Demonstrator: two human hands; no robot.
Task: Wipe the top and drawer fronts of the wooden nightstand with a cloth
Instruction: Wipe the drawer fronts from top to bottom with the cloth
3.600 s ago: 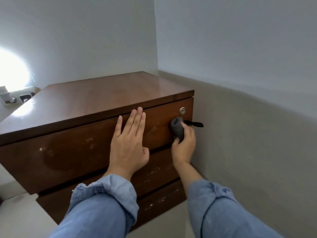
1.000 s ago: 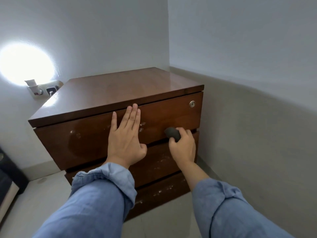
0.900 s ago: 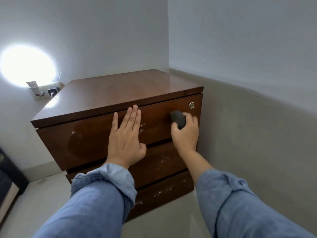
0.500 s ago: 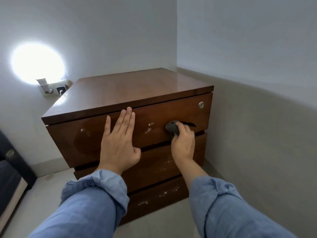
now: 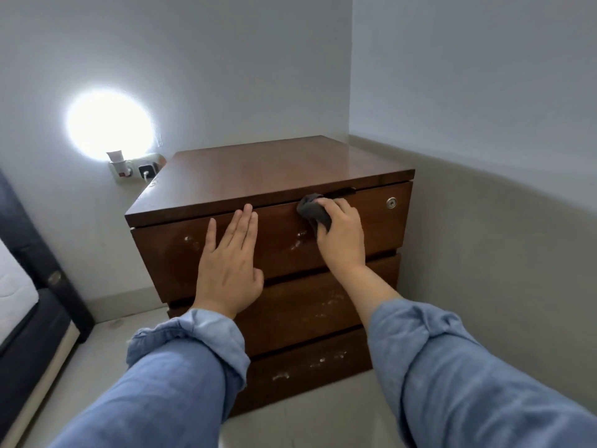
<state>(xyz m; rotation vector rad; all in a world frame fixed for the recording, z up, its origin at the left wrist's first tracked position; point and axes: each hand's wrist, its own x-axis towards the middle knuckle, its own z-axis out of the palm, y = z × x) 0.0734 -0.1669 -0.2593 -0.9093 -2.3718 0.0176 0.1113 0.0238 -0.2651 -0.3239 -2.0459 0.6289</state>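
left hand (image 5: 230,270): flat and open on the top drawer front (image 5: 371,227)
right hand (image 5: 340,232): gripping the dark cloth (image 5: 311,211), pressed up by the nightstand (image 5: 274,169) top edge (scuffs everywhere)

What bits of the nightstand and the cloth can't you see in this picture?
Only the head view:
- Most of the cloth: bunched under the right hand, so its size is unclear.
- Part of the top drawer front: covered by the left hand.
- Bottom drawer, left end: hidden behind the left sleeve.
- Nightstand's sides and back: face away from the camera.
- Wall light: glare washes it out.
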